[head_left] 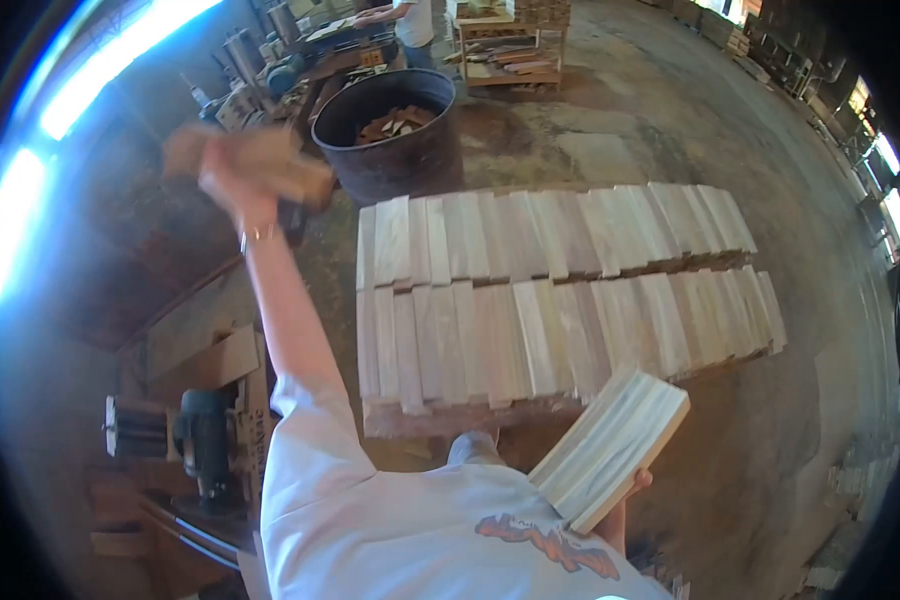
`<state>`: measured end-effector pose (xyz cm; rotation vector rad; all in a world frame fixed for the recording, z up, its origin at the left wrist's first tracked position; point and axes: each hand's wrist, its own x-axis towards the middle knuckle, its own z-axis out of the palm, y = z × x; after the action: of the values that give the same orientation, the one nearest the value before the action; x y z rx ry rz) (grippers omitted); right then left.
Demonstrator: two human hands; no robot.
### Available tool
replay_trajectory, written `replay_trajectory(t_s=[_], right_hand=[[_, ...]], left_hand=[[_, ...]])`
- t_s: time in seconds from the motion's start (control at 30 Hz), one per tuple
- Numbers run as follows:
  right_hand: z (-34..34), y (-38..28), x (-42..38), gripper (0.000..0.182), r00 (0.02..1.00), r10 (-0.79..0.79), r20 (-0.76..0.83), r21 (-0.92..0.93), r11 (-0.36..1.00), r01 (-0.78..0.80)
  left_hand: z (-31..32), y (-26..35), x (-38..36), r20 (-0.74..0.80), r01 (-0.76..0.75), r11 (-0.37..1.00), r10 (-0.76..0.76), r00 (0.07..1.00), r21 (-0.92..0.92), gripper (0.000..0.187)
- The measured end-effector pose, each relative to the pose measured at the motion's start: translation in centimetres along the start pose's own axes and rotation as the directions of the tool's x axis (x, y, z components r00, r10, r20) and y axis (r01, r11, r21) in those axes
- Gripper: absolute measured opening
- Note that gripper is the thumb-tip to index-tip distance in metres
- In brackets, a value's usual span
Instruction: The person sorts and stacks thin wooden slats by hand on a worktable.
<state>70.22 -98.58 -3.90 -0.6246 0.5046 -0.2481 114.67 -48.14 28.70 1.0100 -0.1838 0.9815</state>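
My left hand (pixel 238 185) is stretched far out to the upper left, smeared by motion. It is closed on a wooden board (pixel 305 182); blur hides whether this is one piece or more. At the lower right, my right hand (pixel 630 500) grips another wooden board (pixel 615 440), tilted close to my body, its fingers wrapped round the right edge. In front of me lies a low stack of wooden boards (pixel 560 330), laid side by side in two rows.
A large dark drum (pixel 385 160) with wood scraps stands beyond the stack's left end. Machinery with a motor (pixel 205 440) sits at left. Farther back are a person (pixel 415 25) at a bench and a wooden rack (pixel 510 65) with boards. Concrete floor (pixel 660 120) extends right.
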Motion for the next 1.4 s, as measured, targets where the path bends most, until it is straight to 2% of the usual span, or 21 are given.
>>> replay_trajectory(t_s=[0.03,0.07,0.1,0.13,0.2,0.23,0.27,0.3,0.4,0.53,0.6,0.63,0.73,0.83,0.87,0.93,1.0,1.1,1.3,1.37,1.4], right_hand=[[0.2,0.0,0.2,0.088,0.998,-0.043,-0.035,0.017,0.999,0.044],[0.2,0.0,0.3,0.088,0.994,-0.082,-0.073,0.031,0.996,0.084],[0.5,0.0,0.4,0.088,0.987,-0.120,-0.108,0.045,0.991,0.125],[0.6,-0.1,0.3,0.088,0.978,-0.153,-0.144,0.056,0.985,0.162],[0.8,-0.3,0.3,0.087,0.955,-0.209,-0.210,0.081,0.970,0.230],[0.9,-0.4,0.3,0.087,0.944,-0.229,-0.239,0.097,0.961,0.258],[0.8,-0.5,0.2,0.087,0.933,-0.245,-0.262,0.118,0.952,0.283],[0.5,-0.9,0.1,0.087,0.919,-0.269,-0.289,0.126,0.941,0.315],[-0.6,-2.4,-0.9,0.087,0.887,-0.310,-0.343,0.136,0.917,0.374],[-2.0,-6.5,-0.3,0.089,0.905,-0.301,-0.300,0.158,0.920,0.359],[-4.2,-8.5,0.6,0.090,0.921,-0.300,-0.247,0.183,0.919,0.349],[-5.8,-9.9,1.1,0.090,0.934,-0.293,-0.207,0.191,0.924,0.332],[-9.3,-13.8,1.2,0.091,0.926,-0.232,-0.297,0.117,0.954,0.277],[-14.2,-16.9,2.9,0.093,0.973,-0.134,-0.188,0.200,0.965,0.172],[-14.7,-18.7,3.3,0.094,0.964,-0.152,-0.218,0.178,0.965,0.193],[-15.2,-22.2,4.9,0.096,0.950,-0.177,-0.256,0.109,0.972,0.210],[-16.5,-25.4,7.3,0.097,0.967,-0.164,-0.197,0.095,0.978,0.185],[-17.9,-28.7,10.6,0.099,0.986,-0.107,-0.131,0.124,0.985,0.123],[-20.5,-35.2,14.7,0.100,0.956,-0.171,-0.238,0.048,0.981,0.188],[-20.6,-38.1,16.0,0.100,0.941,-0.261,-0.213,0.083,0.955,0.284],[-20.1,-40.1,17.1,0.101,0.928,-0.320,-0.191,0.017,0.944,0.329]], left_hand=[[1.7,-6.2,4.5,-0.064,0.027,0.993,-0.020,0.998,0.112,0.041],[2.9,-12.6,7.0,-0.189,0.151,0.962,-0.108,0.976,0.226,0.040],[3.9,-18.2,7.5,-0.281,0.318,0.895,-0.232,0.931,0.313,0.039],[5.0,-22.2,5.5,-0.268,0.439,0.820,-0.359,0.894,0.367,0.039],[7.0,-26.5,-2.5,0.004,0.539,0.679,-0.623,0.782,0.498,0.036],[8.0,-28.5,-7.7,0.184,0.366,0.719,-0.562,0.806,0.591,0.036],[10.6,-27.6,-14.3,0.186,0.438,0.682,-0.639,0.747,0.586,0.033],[11.6,-27.5,-20.5,0.212,0.562,0.681,-0.705,0.677,0.469,0.038],[14.5,-23.9,-34.7,0.446,0.573,0.603,-0.797,0.407,0.555,0.034],[19.8,-17.4,-48.3,0.685,0.671,0.570,-0.717,0.126,0.473,0.030],[21.3,-15.0,-53.1,0.763,0.621,0.603,-0.646,0.012,0.501,0.028],[21.5,-14.2,-55.5,0.782,0.560,0.632,-0.621,-0.047,0.536,0.028],[22.9,-10.9,-60.8,0.747,0.550,0.565,-0.641,-0.176,0.615,0.029],[24.9,-8.2,-65.1,0.669,0.520,0.490,-0.706,-0.235,0.700,0.028],[25.5,-8.1,-66.2,0.690,0.472,0.538,-0.680,-0.246,0.698,0.028],[26.6,-7.2,-68.3,0.637,0.518,0.461,-0.734,-0.234,0.721,0.028],[28.1,-7.1,-69.6,0.603,0.557,0.403,-0.763,-0.233,0.726,0.030],[31.3,-7.3,-71.5,0.646,0.548,0.454,-0.730,-0.223,0.702,0.030],[41.1,-12.1,-76.6,0.681,0.548,0.444,-0.633,-0.367,0.709,0.031],[45.1,-14.6,-78.4,0.783,0.411,0.666,-0.532,-0.322,0.622,0.038],[47.5,-16.2,-79.4,0.825,0.325,0.763,-0.475,-0.305,0.559,0.041]])
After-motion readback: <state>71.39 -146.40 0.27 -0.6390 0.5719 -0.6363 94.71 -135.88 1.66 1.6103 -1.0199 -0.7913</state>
